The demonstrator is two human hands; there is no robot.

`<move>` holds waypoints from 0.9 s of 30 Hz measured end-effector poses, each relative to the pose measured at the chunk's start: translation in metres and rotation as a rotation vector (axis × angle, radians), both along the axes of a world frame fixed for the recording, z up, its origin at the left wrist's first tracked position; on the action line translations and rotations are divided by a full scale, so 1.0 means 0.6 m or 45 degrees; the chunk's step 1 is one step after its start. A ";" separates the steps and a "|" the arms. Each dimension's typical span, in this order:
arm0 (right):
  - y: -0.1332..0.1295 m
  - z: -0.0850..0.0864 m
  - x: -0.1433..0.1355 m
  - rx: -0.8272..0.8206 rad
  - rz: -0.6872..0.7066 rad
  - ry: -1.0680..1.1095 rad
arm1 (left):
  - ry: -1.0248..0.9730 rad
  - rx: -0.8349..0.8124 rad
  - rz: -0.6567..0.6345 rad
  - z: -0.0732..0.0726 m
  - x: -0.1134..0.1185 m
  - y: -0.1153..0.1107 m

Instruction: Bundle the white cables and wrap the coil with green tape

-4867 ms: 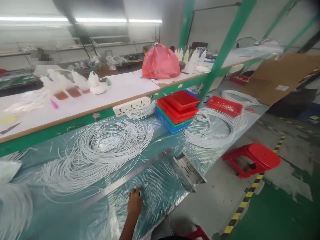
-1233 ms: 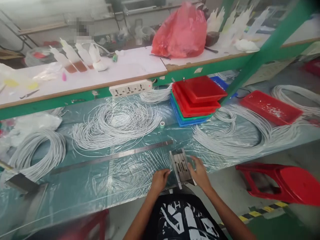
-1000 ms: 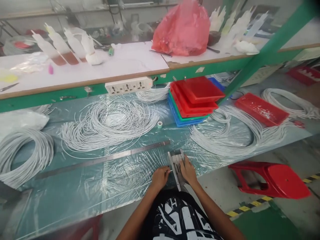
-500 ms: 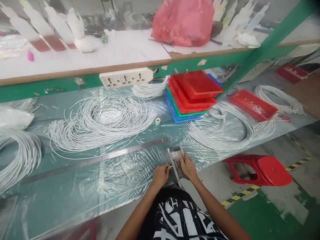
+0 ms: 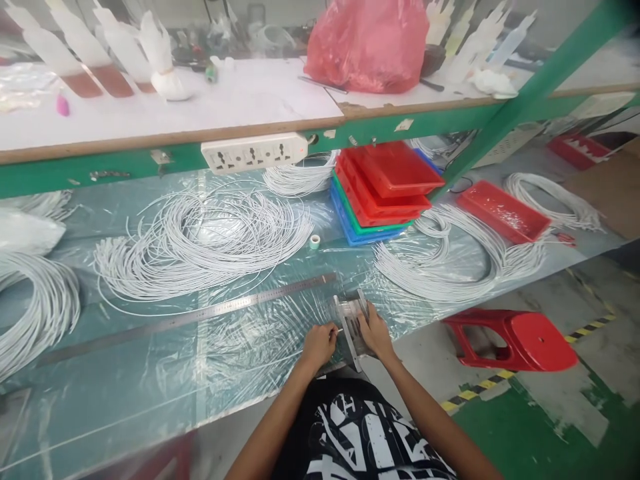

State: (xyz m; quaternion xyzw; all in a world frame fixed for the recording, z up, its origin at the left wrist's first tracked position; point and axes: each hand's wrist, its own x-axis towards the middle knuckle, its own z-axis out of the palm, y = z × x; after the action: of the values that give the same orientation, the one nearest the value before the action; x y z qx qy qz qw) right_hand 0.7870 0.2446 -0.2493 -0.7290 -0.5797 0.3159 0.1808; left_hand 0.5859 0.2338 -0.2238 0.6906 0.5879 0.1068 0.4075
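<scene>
My right hand (image 5: pixel 376 335) grips a small frame-like fixture (image 5: pixel 349 328) with two pale parallel bars and a see-through or shiny middle, at the table's front edge. To the left of it, my left hand (image 5: pixel 319 345) is closed in a pinch, with a short bit of thin white wire (image 5: pixel 341 330) showing between the fingertips and the near bar. Whether the wire's tip enters the fixture is too small to tell. A long steel ruler (image 5: pixel 240 303) lies flat beyond my left hand. Behind it spreads a large loose coil of white wires (image 5: pixel 200 257).
Stacked red, green and blue trays (image 5: pixel 383 193) stand beyond the fixture, near a small tape roll (image 5: pixel 315 242). More wire coils (image 5: pixel 435 287) lie right and left. A red tray (image 5: pixel 503 212) holds white bits. A power strip (image 5: pixel 254 153) lines the shelf; a red stool (image 5: pixel 537 341) stands right.
The view has shifted slightly. My left hand sits a touch farther forward and left, still pinching beside the fixture; my right hand keeps its hold.
</scene>
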 end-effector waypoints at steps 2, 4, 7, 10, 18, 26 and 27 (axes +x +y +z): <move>0.000 -0.002 0.001 -0.005 -0.010 -0.002 | -0.008 -0.005 -0.014 -0.001 -0.001 0.004; 0.000 -0.004 0.002 -0.007 -0.015 -0.007 | -0.027 -0.007 -0.023 -0.002 -0.003 0.007; 0.000 -0.006 0.003 -0.002 -0.015 -0.015 | -0.091 -0.012 -0.044 -0.004 -0.007 0.008; 0.000 -0.009 0.003 -0.002 -0.009 -0.019 | -0.166 -0.033 -0.057 -0.007 -0.010 0.007; -0.001 -0.023 -0.001 0.025 -0.012 -0.038 | -0.142 -0.082 0.006 -0.014 0.002 0.007; 0.011 -0.048 0.003 0.056 -0.015 0.051 | 0.066 -0.137 0.087 -0.007 0.009 0.018; 0.013 -0.053 0.002 0.031 -0.035 0.063 | 0.082 -0.144 0.087 0.001 0.008 0.019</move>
State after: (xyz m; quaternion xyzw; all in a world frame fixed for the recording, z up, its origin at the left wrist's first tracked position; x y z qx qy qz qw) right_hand 0.7880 0.2525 -0.2812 -0.7267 -0.5686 0.3243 0.2084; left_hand 0.5909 0.2450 -0.2233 0.6490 0.6292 0.0652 0.4227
